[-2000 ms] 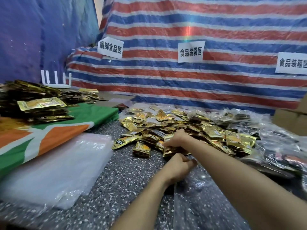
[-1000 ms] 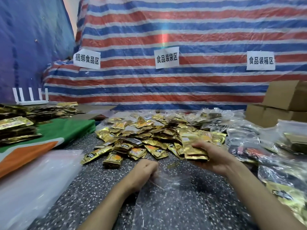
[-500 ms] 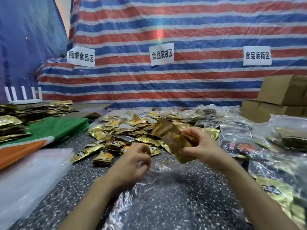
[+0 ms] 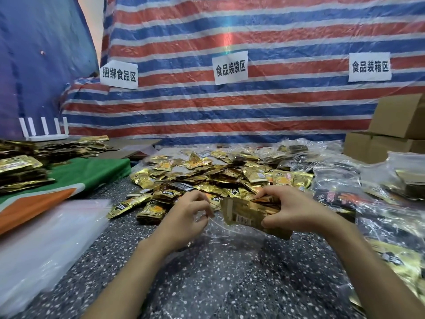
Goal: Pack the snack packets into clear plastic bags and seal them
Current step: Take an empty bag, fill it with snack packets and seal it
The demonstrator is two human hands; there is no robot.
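Speckled table (image 4: pixel 230 284) | clear bag (image 4: pixel 230 236) edges unclear | right hand (image 4: pixel 296 210) half-covers packets (image 4: pixel 243 215)

Left forearm (image 4: pixel 128 270) and right forearm (image 4: pixel 368 263), both bare, enter from the near edge of the table (image 4: pixel 230 286) and converge toward its middle. Left hand (image 4: pixel 187 218): back uppermost, fingers curled, thumb and fingertips pinching the rim of a clear bag (image 4: pixel 232 240). Right hand (image 4: pixel 296 210): level with the left and near it, fingers above and thumb beneath a stack of snack packets (image 4: pixel 248 217), gripped at its right end.
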